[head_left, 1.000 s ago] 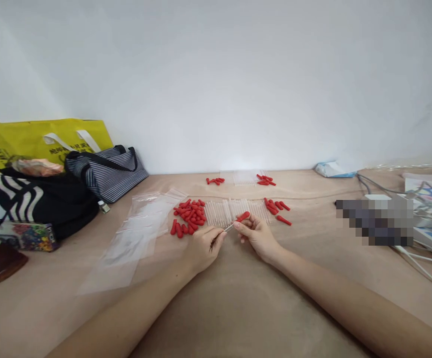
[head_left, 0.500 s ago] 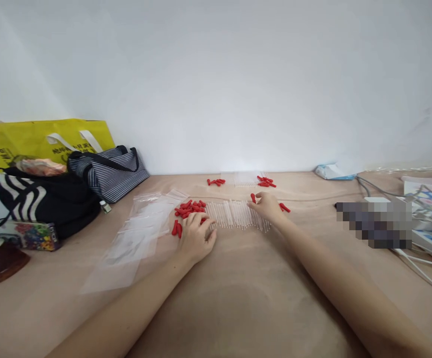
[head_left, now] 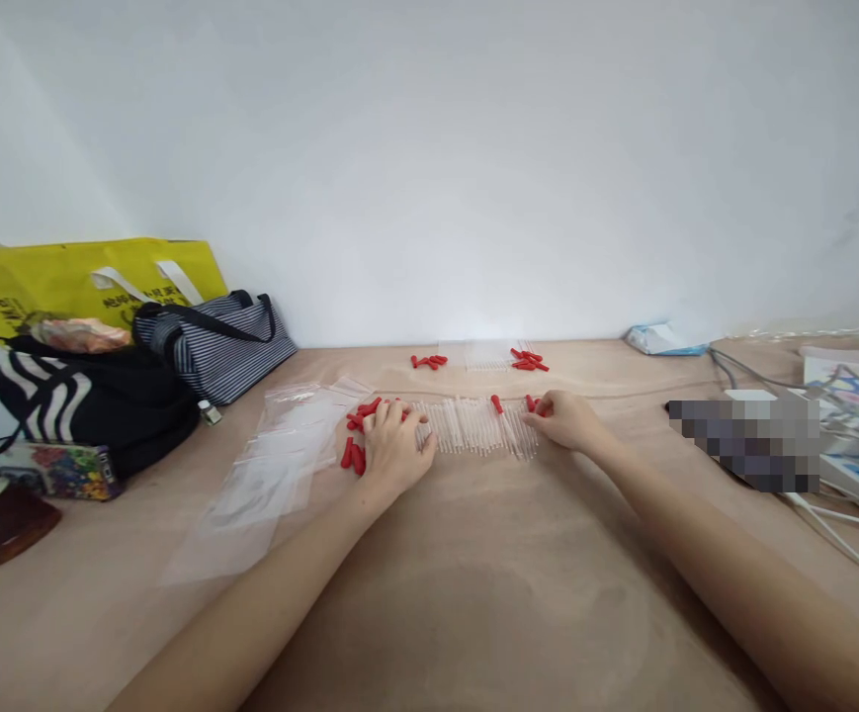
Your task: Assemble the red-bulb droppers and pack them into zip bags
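Side by side on the table lies a row of thin clear tubes (head_left: 466,427), which look like glass droppers. A red rubber bulb (head_left: 496,404) rests at the far end of the row, toward its right. My right hand (head_left: 566,420) is at the right end, its thumb and fingertips pinched on another red rubber bulb (head_left: 531,403). Over the left end rests my left hand (head_left: 397,447), fingers apart and no held thing visible. It partly covers a pile of red rubber bulbs (head_left: 355,455).
Flat clear plastic bags (head_left: 273,475) lie left of the pile. Farther back are a filled clear bag (head_left: 484,356) and two small groups of red bulbs (head_left: 429,362). Bags, including a striped bag (head_left: 228,346), stand at left. Cables (head_left: 844,524) and papers lie at right.
My right hand has moved right, leaving one red bulb at the tubes' far end, and now pinches another. My left hand has shifted slightly right and forward.
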The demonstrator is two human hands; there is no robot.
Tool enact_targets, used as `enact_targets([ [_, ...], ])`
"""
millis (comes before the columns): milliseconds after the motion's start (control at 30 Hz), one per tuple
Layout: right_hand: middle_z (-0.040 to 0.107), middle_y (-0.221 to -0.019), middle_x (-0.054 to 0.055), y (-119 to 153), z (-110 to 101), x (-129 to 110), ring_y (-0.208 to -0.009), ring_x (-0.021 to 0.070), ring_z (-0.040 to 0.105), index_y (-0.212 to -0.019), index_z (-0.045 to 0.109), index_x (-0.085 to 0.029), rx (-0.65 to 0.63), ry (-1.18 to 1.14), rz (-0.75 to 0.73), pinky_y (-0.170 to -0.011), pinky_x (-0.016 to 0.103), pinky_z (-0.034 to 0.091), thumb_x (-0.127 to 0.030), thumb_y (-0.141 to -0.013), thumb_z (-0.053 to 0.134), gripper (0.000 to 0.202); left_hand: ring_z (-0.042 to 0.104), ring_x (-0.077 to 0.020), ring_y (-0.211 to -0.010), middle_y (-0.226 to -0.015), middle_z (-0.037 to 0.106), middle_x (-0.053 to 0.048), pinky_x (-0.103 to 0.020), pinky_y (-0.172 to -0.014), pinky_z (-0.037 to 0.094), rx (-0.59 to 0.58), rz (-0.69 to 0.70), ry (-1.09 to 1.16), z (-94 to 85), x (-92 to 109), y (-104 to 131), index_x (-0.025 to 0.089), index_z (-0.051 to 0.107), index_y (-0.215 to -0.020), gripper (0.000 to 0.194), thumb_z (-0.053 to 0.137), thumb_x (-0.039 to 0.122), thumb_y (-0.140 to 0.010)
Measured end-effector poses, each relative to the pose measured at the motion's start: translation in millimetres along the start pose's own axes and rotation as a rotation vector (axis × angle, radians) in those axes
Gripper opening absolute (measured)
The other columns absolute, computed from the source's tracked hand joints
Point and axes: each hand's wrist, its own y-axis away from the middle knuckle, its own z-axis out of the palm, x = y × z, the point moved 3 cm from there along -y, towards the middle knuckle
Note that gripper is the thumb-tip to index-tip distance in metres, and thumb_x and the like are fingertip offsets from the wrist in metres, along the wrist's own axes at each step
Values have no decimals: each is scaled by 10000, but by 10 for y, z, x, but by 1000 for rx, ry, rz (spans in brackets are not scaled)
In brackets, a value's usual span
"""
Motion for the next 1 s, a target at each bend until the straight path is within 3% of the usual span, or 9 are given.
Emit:
enact_targets([
  [133, 625, -670, 39, 145, -145, 264, -632, 165, 563, -620, 600, -182, -68, -1, 51, -512, 232, 350, -384, -601, 618, 203, 448, -271, -973, -939, 584, -98, -399, -833, 302, -179, -200, -29, 148, 117, -281, 187, 635, -811, 276, 465, 384, -718],
  [233, 626, -678, 42, 175, -163, 358, -638, 167, 562, -646, 617, -174, -94, -24, 95, -515, 234, 354, -364, -584, 633, 200, 456, -306, -988, -957, 593, -144, -428, -851, 285, -248, -268, -34, 274, 193, -443, 154, 652, -763, 332, 471, 423, -691],
  [467, 616, -660, 22, 152, -70, 320, -631, 148, 551, -663, 639, -182, -166, -81, 72, -549, 233, 367, -249, -592, 634, 98, 533, -311, -938, -891, 641, -172, -424, -845, 301, -375, -361, -10, 428, 208, -578, 128, 649, -762, 324, 522, 404, -649],
  [633, 592, -639, 18, 162, -53, 291, -603, 149, 534, -735, 614, -163, -148, -91, 75, -525, 241, 359, -261, -605, 628, 163, 570, -308, -882, -839, 651, -163, -424, -810, 330, -422, -382, 29, 455, 210, -642, 140, 631, -719, 225, 557, 333, -631],
  [733, 536, -591, -12, 185, -56, 205, -564, 122, 500, -839, 578, -162, -122, -231, 3, -522, 235, 357, -249, -666, 569, 194, 585, -293, -803, -751, 644, -142, -388, -716, 384, -409, -321, 88, 354, 216, -624, 139, 599, -650, 180, 522, 301, -670],
  [833, 493, -588, -35, 256, -30, 29, -491, 88, 455, -859, 532, -172, -151, -614, -88, -476, 220, 360, -286, -718, 508, 184, 580, -207, -728, -713, 622, -69, -298, -651, 407, -354, -174, 185, 147, 218, -483, 159, 557, -673, 189, 434, 275, -759],
  [900, 493, -591, -41, 326, 19, -108, -453, 74, 443, -792, 497, -177, -186, -854, -101, -449, 217, 368, -324, -694, 538, 181, 561, -157, -747, -792, 606, -33, -252, -662, 407, -302, -73, 248, 9, 204, -312, 173, 525, -779, 166, 396, 274, -805],
  [1000, 523, -592, -35, 445, 147, -306, -503, 88, 504, -692, 450, -181, -242, -1075, -117, -507, 235, 419, -284, -611, 623, 218, 542, -143, -680, -735, 575, -25, -250, -636, 412, -173, 160, 403, -115, 190, -7, 160, 496, -791, 156, 375, 250, -834],
])
